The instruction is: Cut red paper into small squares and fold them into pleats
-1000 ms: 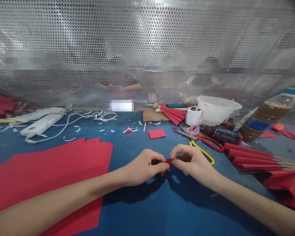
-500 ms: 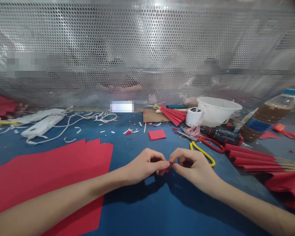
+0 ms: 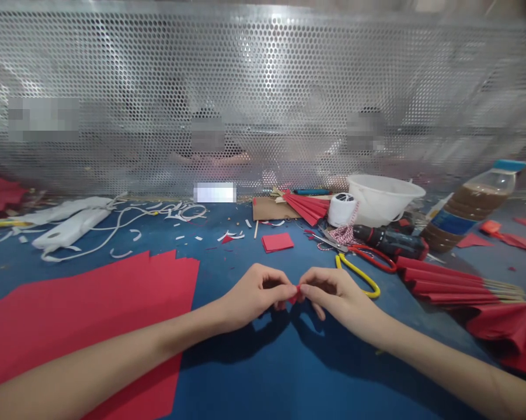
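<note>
Between my fingertips is a small piece of red paper [image 3: 295,295], mostly covered by the fingers. My left hand [image 3: 263,290] pinches it from the left, thumb on top. My right hand [image 3: 333,291] pinches its other end with thumb and forefinger, the lower fingers curled loosely. Both hands are held just above the blue table [image 3: 245,373]. Beyond them lies a small stack of red paper rectangles [image 3: 277,242]. Scissors with one yellow and one red handle [image 3: 363,277] rest just past my right hand. Under my left forearm are large red paper sheets [image 3: 114,303].
Back right stand a white bowl [image 3: 385,195], a spool of thread [image 3: 342,210], a power drill [image 3: 389,242] and a tilted bottle of brown liquid [image 3: 473,204]. Pleated red paper on sticks [image 3: 446,286] lies at right. A white power strip [image 3: 72,227] and paper scraps lie back left.
My right thumb and forefinger have closed further onto the red paper, and more of it shows between the hands. My right hand's lower fingers have dropped. The view has shifted slightly.
</note>
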### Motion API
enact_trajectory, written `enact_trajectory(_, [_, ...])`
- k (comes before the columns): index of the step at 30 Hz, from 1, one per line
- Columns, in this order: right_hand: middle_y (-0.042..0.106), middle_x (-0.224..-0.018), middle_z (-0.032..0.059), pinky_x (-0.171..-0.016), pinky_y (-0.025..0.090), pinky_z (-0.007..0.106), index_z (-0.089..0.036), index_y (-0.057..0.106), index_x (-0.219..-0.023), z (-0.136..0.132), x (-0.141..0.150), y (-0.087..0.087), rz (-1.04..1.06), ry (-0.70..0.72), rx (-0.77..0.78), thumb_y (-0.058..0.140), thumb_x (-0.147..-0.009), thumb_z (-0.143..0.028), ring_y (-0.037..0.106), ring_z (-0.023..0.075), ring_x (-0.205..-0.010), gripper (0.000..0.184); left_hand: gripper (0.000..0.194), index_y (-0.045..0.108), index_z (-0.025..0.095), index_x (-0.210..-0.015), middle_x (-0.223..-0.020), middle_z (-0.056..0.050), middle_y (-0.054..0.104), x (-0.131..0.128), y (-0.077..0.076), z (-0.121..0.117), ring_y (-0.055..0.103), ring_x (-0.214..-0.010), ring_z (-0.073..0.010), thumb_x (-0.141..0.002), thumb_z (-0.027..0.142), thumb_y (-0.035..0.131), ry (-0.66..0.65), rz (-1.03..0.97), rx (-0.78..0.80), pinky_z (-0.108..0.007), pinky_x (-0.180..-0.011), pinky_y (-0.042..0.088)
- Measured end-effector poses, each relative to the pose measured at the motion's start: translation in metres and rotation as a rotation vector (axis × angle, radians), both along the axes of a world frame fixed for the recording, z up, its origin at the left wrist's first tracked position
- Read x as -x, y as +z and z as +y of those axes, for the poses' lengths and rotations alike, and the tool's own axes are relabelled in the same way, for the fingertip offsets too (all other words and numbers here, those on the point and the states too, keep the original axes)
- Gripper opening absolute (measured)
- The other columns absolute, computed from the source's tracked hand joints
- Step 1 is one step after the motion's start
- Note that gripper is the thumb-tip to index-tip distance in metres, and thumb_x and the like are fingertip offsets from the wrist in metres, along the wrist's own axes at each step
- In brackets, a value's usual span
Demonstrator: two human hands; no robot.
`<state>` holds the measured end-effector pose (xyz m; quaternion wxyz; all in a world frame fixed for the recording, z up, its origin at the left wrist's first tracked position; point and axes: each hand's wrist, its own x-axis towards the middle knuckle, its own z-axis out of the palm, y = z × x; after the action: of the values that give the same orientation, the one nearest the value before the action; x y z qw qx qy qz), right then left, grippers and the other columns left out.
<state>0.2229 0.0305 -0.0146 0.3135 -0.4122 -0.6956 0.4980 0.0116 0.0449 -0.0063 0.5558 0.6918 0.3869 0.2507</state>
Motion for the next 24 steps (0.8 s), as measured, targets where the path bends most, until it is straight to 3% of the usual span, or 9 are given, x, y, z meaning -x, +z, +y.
enact_trajectory(4, [0.061, -0.069, -0.0012, -0.051, 0.037, 0.023, -0.017, 0.067, -0.088, 0.0002, -0.0002, -0.0007, -0.013, -0.023, -0.002, 0.060, -0.094, -0.041, 0.051, 0.0096, -0.052, 0.026, 0.035, 0.067, 0.013, -0.072, -0.058, 0.003, 0.054, 0.0003, -0.0024, 0.0005, 0.039, -0.046, -0.0066, -0.092, 0.041, 0.057, 0.029, 0.002, -0.025, -0.020, -0.045, 0.029])
enact_trajectory(9, [0.058, -0.060, -0.0035, -0.049, 0.038, 0.021, -0.018, 0.067, -0.092, -0.0003, -0.0005, -0.0036, -0.036, -0.025, 0.015, 0.066, -0.090, -0.039, 0.054, 0.0113, -0.051, 0.021, 0.031, 0.067, 0.013, -0.071, -0.058, 0.003, 0.054, -0.0017, 0.0008, -0.0014, 0.043, -0.049, -0.0070, -0.091, 0.037, 0.060, 0.055, 0.023, -0.037, -0.018, -0.045, 0.032])
enact_trajectory(15, [0.064, -0.070, -0.0006, -0.053, 0.039, 0.024, -0.017, 0.068, -0.092, -0.0006, -0.0019, -0.0016, 0.012, -0.024, 0.014, 0.063, -0.093, -0.036, 0.053, 0.0105, -0.052, 0.020, 0.031, 0.069, 0.013, -0.075, -0.060, 0.002, 0.055, -0.0008, 0.0022, -0.0020, 0.042, -0.049, -0.0066, -0.091, 0.039, 0.060, 0.042, 0.019, -0.036, -0.019, -0.045, 0.031])
enact_trajectory(21, [0.053, -0.054, -0.0045, -0.054, 0.036, 0.023, -0.016, 0.070, -0.087, -0.0003, -0.0022, 0.0027, 0.049, -0.007, 0.012, 0.059, -0.095, -0.037, 0.049, 0.0106, -0.052, 0.025, 0.031, 0.071, 0.012, -0.079, -0.067, -0.001, 0.061, -0.0004, 0.0004, -0.0022, 0.047, -0.056, -0.0086, -0.089, 0.040, 0.062, 0.016, 0.005, -0.039, -0.021, -0.051, 0.035])
enact_trajectory(24, [0.060, -0.063, -0.0021, -0.053, 0.037, 0.023, -0.016, 0.070, -0.084, 0.0011, -0.0008, 0.0027, 0.018, -0.004, 0.016, 0.059, -0.095, -0.035, 0.050, 0.0097, -0.052, 0.025, 0.031, 0.072, 0.013, -0.077, -0.065, -0.001, 0.061, -0.0013, 0.0016, -0.0028, 0.048, -0.057, -0.0094, -0.088, 0.040, 0.062, 0.022, 0.023, -0.061, -0.021, -0.053, 0.036])
